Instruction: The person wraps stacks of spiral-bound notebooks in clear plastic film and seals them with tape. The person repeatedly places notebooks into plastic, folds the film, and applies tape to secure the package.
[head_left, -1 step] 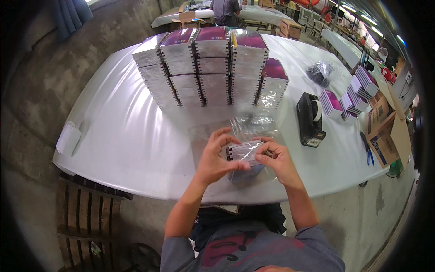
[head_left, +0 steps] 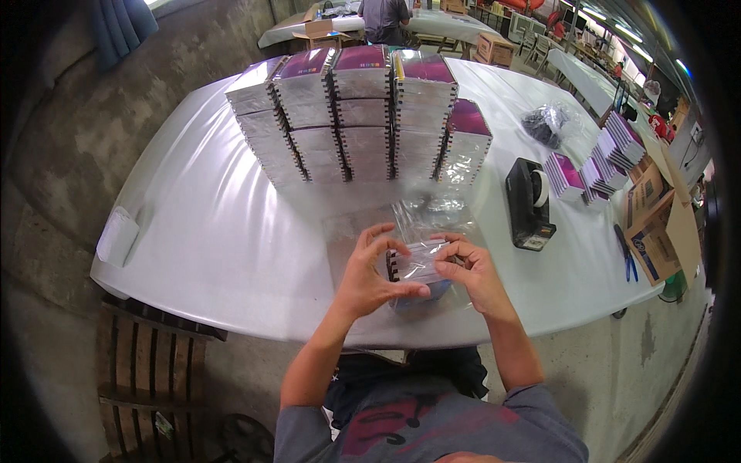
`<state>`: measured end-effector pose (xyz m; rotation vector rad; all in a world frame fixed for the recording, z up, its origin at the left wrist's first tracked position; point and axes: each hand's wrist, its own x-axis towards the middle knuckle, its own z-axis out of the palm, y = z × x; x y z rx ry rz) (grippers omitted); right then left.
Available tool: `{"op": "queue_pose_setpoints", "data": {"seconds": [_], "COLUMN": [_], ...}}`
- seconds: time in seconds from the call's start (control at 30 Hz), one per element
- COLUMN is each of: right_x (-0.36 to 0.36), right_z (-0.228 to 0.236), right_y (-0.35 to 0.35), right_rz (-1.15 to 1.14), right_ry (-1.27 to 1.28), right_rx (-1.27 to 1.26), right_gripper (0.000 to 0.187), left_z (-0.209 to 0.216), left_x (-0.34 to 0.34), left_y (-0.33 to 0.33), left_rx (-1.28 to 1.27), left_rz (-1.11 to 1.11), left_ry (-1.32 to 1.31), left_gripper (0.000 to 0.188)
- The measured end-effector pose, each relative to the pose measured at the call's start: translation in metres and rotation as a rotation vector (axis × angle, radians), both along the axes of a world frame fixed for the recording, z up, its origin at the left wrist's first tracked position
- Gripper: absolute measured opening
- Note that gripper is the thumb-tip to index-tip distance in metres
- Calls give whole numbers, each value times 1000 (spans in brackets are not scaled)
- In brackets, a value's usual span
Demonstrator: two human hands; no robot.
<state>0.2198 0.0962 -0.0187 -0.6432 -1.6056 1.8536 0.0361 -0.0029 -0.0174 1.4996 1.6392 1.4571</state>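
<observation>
Near the front edge of the white counter (head_left: 208,255), a small ringed bundle (head_left: 414,267) in clear film (head_left: 424,256) is framed between two hands. At its right end, the film is pinched in the grip of the right hand (head_left: 472,270). Its left end is flanked by the left hand (head_left: 366,272), curved wide; whether that grip is closed cannot be told. Purple-topped notebooks (head_left: 361,116) are stacked behind.
</observation>
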Motion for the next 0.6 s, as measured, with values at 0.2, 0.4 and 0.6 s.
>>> {"op": "queue_pose_setpoints", "data": {"seconds": [0.2, 0.4, 0.6], "right_x": [-3, -22, -32], "right_z": [7, 14, 25], "right_y": [6, 14, 30], "right_rz": [156, 0, 55], "right_ry": [-21, -65, -166], "right_rx": [144, 184, 155], "right_gripper": [46, 79, 81], "left_z": [-1, -8, 0], "left_x": [2, 0, 2], "left_y": [8, 20, 15], "left_rx": [20, -81, -66], "left_rz": [44, 3, -56], "left_ry": [-29, -235, -241], "left_gripper": [23, 25, 104]}}
